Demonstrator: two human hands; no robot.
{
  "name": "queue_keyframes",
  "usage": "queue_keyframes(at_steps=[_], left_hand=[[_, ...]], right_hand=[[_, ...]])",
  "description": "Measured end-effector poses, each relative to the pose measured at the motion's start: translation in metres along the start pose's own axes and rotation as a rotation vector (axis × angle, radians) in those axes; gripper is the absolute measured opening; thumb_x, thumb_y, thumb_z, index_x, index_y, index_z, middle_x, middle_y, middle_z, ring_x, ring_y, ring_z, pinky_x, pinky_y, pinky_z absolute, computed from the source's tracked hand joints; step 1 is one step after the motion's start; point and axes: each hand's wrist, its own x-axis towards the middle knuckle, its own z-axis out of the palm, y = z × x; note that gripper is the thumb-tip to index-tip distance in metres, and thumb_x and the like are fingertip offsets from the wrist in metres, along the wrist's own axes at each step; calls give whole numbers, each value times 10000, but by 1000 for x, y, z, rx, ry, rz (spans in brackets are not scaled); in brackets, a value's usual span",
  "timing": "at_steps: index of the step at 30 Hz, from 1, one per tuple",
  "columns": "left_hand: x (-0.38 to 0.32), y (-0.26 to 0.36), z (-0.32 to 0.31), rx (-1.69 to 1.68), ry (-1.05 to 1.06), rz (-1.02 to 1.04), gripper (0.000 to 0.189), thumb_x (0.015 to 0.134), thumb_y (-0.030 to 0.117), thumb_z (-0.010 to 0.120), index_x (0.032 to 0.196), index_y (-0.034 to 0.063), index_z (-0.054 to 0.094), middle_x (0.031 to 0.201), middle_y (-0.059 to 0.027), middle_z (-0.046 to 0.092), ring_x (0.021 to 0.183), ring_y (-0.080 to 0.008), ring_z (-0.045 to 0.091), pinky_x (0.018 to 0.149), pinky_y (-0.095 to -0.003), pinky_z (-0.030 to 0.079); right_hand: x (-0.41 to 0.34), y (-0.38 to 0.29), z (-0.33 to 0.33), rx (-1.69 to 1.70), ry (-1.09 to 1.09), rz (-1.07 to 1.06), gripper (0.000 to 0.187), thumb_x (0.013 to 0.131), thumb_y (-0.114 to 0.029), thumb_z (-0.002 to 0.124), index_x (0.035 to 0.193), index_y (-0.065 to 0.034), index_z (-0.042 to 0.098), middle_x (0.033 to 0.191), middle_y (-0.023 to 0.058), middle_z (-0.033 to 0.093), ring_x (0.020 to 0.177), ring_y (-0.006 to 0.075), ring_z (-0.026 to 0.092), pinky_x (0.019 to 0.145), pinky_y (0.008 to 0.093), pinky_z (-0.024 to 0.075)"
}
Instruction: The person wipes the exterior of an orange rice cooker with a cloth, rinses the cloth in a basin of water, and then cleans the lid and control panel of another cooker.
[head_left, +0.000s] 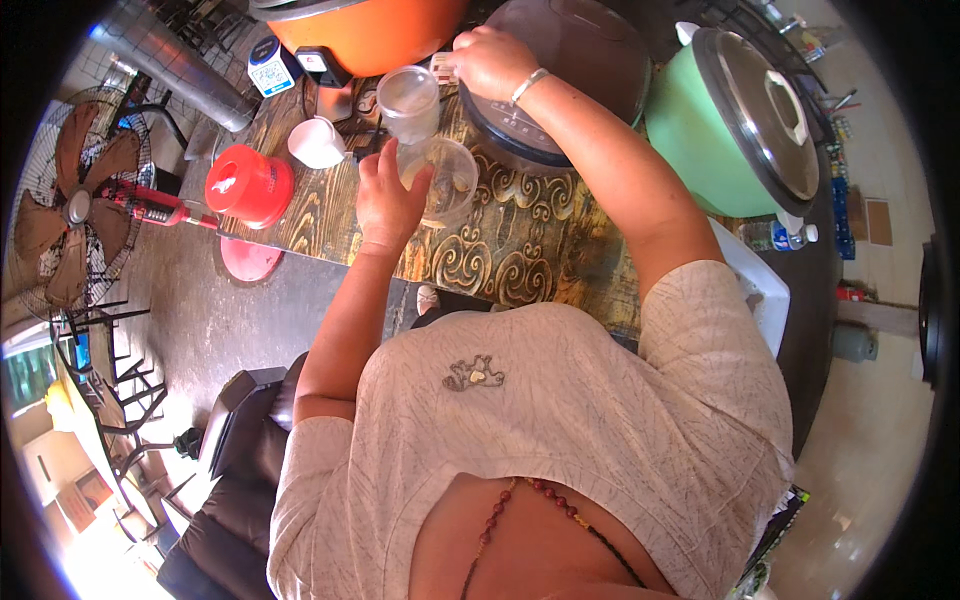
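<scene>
My left hand (394, 196) is spread beside a clear round plastic container (450, 180) on the patterned wooden table (487, 247); whether its fingers touch the rim cannot be told. Just behind that one stands another clear plastic tub (409, 101). With bent fingers, my right hand (491, 64) holds a small white and reddish item (444, 69), partly covered by the fingers, over the near left part of a large dark round appliance lid (562, 90). What the item is cannot be made out.
A white cup (316, 142) and a red plastic container (249, 186) stand to the left. Behind are a large orange pot (375, 37) and a small box bearing a printed code (271, 71). At right are a green lidded cooker (712, 135) and a plastic bottle (776, 235). A fan (79, 206) stands far left.
</scene>
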Motion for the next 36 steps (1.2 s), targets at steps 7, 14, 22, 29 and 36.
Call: queue_keyframes(at_steps=[7,14,22,29,36], left_hand=[[11,-57,-20,-65,9,-30,220,763,146,485,930,83,612,913,-146,560,848,-308,541,733,-390,448],[20,-110,-43,-110,59,-161,248,720,137,514,921,32,614,844,-136,579,829,-289,536,756,-371,429],[3,-114,-69,-322,59,-358,270,711,119,521,935,-8,601,811,-128,562,638,-231,577,570,-325,482],[-13,-128,-80,-361,163,-354,246,718,84,520,927,-33,577,764,-108,553,515,-170,567,445,-286,463],[-16,-123,-80,-551,187,-545,275,784,183,580,980,-10,577,771,-50,533,472,-93,490,391,-222,411]], right_hand=[[-88,-51,-14,45,-32,-410,156,708,-112,505,593,-66,600,808,43,532,898,195,468,830,355,403],[-29,-32,-7,-13,79,-77,148,767,-148,524,859,-103,631,956,37,568,913,218,500,772,349,421],[-92,-62,-16,-54,-23,-320,107,699,-141,527,692,-88,619,884,28,544,940,191,479,798,340,395],[-199,-11,-36,-61,185,-116,104,681,-115,601,776,-140,636,988,16,549,885,203,498,745,343,411],[-175,-54,-29,94,364,-118,185,668,-121,659,851,-148,646,934,13,555,866,194,515,767,338,421]])
